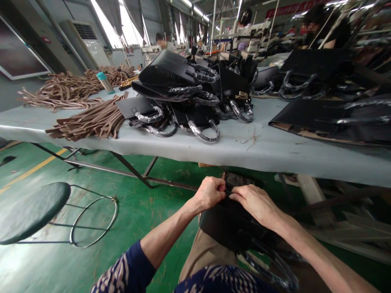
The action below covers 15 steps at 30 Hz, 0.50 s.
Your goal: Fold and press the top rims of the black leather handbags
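Fingers of the left hand and right hand pinch the far end of a smooth black leather-look bag (clear film wraps its curved handle).

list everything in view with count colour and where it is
Black leather-look bag with plastic-wrapped handles: one, black, on lap
Similar bags: several, black, piled on table centre and right
Long flat strips: many, brown, heaped table left
Long covered table: one, grey, across middle
Cylindrical bottle: one, teal top, among strips
Round-seated metal stool: one, dark green seat, floor left
Painted floor: one, green, below table
Window curtains: several, grey, upper left
Co-workers: at least three, background
Background equipment: too cluttered to count
Left hand: one, bare, pinching lap bag
Right hand: one, bare, pinching lap bag
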{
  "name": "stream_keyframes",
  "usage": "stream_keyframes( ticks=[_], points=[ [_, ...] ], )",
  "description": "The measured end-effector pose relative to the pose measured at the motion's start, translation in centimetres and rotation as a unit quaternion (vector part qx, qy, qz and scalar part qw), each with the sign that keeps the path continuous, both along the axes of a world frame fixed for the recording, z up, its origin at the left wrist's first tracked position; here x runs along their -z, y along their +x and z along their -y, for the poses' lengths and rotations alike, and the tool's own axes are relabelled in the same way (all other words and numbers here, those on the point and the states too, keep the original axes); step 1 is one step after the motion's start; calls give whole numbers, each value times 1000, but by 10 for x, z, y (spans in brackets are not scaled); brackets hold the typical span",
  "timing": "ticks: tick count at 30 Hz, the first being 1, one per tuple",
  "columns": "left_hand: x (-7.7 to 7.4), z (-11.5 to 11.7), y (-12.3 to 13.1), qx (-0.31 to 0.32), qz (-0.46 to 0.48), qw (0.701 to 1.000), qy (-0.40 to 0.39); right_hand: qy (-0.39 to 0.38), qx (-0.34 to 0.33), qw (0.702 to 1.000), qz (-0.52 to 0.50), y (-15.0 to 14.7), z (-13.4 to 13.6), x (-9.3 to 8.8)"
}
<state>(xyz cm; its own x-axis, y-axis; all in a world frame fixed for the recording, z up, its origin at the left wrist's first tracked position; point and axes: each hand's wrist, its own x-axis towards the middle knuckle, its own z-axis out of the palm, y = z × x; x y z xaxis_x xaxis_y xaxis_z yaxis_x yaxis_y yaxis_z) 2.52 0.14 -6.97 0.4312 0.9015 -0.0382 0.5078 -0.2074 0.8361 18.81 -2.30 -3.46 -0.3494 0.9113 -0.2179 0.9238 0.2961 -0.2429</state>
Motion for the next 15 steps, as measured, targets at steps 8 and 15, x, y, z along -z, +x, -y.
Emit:
stream_keyframes(
  ticks=[8,15],
  points=[
    [-13,6,-7,18,-38,999,22,-15,-44,999,3,-14,-7,0],
    [-38,30,-9,-73,-55,995,-36,16,-22,999,47,-15,2,-28]
  ],
)
